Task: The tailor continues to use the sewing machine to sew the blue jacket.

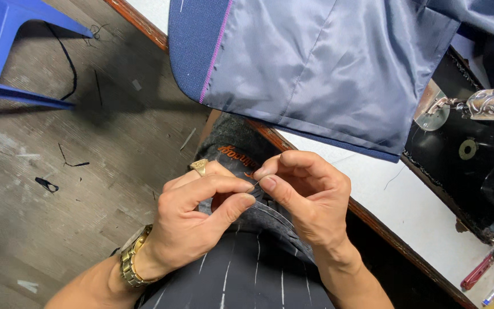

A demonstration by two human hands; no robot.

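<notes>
Both hands meet at centre frame over the lap. Left hand (198, 214) and right hand (304, 191) each pinch thumb to forefinger, tips nearly touching. Between them sits a very fine needle (257, 181), barely visible: only a short pale sliver shows, the rest hidden by the fingertips. Its long axis looks roughly left-right w/ a slight tilt; which end is the point can't be told. No way to make out any thread. Right hand clearly grips it; left hand is closed in a pinch at the other end, contact hard to confirm.

Under the hands: dark pinstriped fabric (247, 274), bunched at the top, its folded edge covered by the fingers.

Counts: 2 hands, 1 gold ring (199, 166) and 1 gold watch (132, 260) on the left, 1 needle.

Above, a blue jacket (315, 63) w/ shiny lining hangs over the table edge (373, 220), top cut off by the frame. Right side: black sewing machine (475, 149), partly cropped. Blue plastic chair (7, 46) top left, only a corner seen. Thread scraps on the wooden floor (58, 200).
</notes>
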